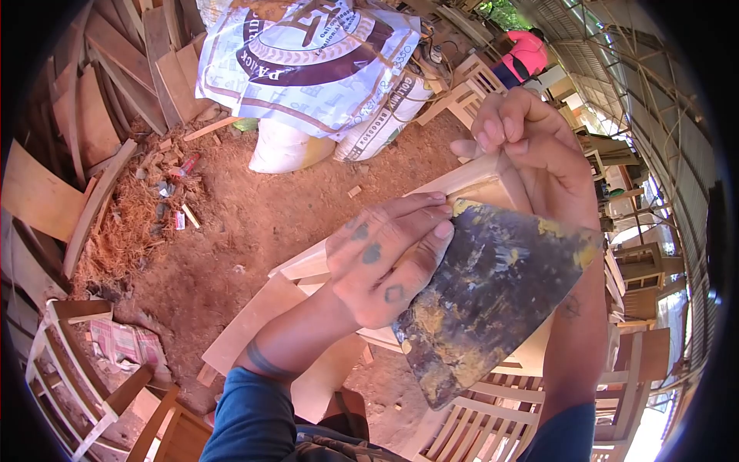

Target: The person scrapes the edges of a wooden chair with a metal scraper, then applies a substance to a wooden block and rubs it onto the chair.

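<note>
My left hand (389, 258), tattooed on the fingers, is closed at the upper left edge of a dark flat board (500, 292). Yellowish and pale smears cover that board, which lies tilted across my right forearm. My right hand (535, 146) is above it, palm toward me, fingers curled in close to the thumb; anything between them is hidden. Beside both hands is the corner of a pale wooden frame (462, 177), partly covered by the board and my left hand.
Printed sacks (308, 69) stand ahead on the reddish ground. Curved wood offcuts (115, 69) and shavings (123, 239) lie to the left. A slatted chair frame (69, 377) is at lower left, slatted wooden furniture (485, 416) at lower right. A person in pink (527, 54) bends far back.
</note>
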The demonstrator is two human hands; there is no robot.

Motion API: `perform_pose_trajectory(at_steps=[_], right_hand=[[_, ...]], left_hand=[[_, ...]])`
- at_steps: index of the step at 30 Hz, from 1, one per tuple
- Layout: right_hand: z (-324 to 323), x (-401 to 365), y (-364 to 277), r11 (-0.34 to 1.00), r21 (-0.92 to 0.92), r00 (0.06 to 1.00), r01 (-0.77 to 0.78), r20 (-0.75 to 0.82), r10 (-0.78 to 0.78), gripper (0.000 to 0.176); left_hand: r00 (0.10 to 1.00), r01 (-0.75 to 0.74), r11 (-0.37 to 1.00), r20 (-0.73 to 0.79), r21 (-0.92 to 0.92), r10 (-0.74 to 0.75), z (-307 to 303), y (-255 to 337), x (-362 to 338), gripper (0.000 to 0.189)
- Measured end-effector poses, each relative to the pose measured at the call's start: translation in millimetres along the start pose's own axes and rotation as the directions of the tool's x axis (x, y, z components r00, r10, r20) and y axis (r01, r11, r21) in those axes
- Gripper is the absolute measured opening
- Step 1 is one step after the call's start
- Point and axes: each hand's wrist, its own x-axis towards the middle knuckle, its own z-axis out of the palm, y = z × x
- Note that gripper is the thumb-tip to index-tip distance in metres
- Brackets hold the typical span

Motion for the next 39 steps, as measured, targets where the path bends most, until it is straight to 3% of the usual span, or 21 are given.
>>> perform_pose_trajectory(at_steps=[3, 5, 8, 15, 18, 22, 33, 36, 38, 39], right_hand=[[-3.1, 0.3, 0.7, 1.000, 0.000, 1.000, -0.012, 0.011, 0.012, 0.008], [-3.5, 0.7, -1.6, 1.000, -0.022, 1.000, -0.013, 0.022, 0.013, 0.008], [-4.6, -0.2, -3.7, 0.999, -0.039, 1.000, -0.014, 0.022, 0.015, 0.009], [-2.7, 0.1, -1.8, 0.999, -0.053, 1.000, 0.008, 0.008, -0.007, 0.009], [-4.0, 1.2, -4.1, 0.998, -0.059, 0.998, 0.027, 0.057, -0.023, 0.010], [-2.2, 0.3, -0.6, 0.999, -0.043, 1.000, 0.018, 0.006, -0.017, 0.010], [-6.5, 1.1, -1.8, 0.998, -0.054, 0.999, 0.014, 0.035, -0.012, 0.010], [-6.7, 1.3, -1.6, 0.999, -0.044, 0.998, 0.026, 0.050, -0.024, 0.010], [-3.1, 0.9, -5.4, 0.994, -0.114, 0.999, -0.001, 0.036, 0.005, 0.010], [-1.9, 0.6, -6.7, 0.989, -0.148, 0.999, -0.014, 0.028, 0.019, 0.011]], left_hand=[[0.998, 0.052, 0.998, -0.029, -0.042, -0.053, 1.6, -3.8, -7.1, 0.019], [0.968, 0.249, 0.963, -0.020, -0.100, -0.252, -1.1, 5.2, -6.4, 0.021], [0.912, 0.404, 0.901, 0.000, -0.159, -0.409, 3.0, 7.5, -12.1, 0.027], [0.851, 0.509, 0.838, -0.030, -0.197, -0.524, 4.3, 7.0, -7.0, 0.011], [0.869, 0.475, 0.853, -0.036, -0.217, -0.494, 4.0, 1.8, -4.4, 0.009], [0.876, 0.462, 0.855, -0.029, -0.237, -0.482, 1.9, 0.7, -4.2, 0.009], [0.915, 0.404, 0.908, 0.049, -0.113, -0.401, -8.4, 3.9, -8.3, 0.016], [0.960, 0.277, 0.958, 0.072, -0.080, -0.271, -12.9, 1.0, -7.2, 0.017], [0.992, 0.093, 0.994, 0.095, -0.049, -0.088, -13.1, -9.9, -8.4, 0.019], [0.993, 0.065, 0.998, 0.095, -0.015, -0.064, -12.6, -9.0, -8.1, 0.019]])
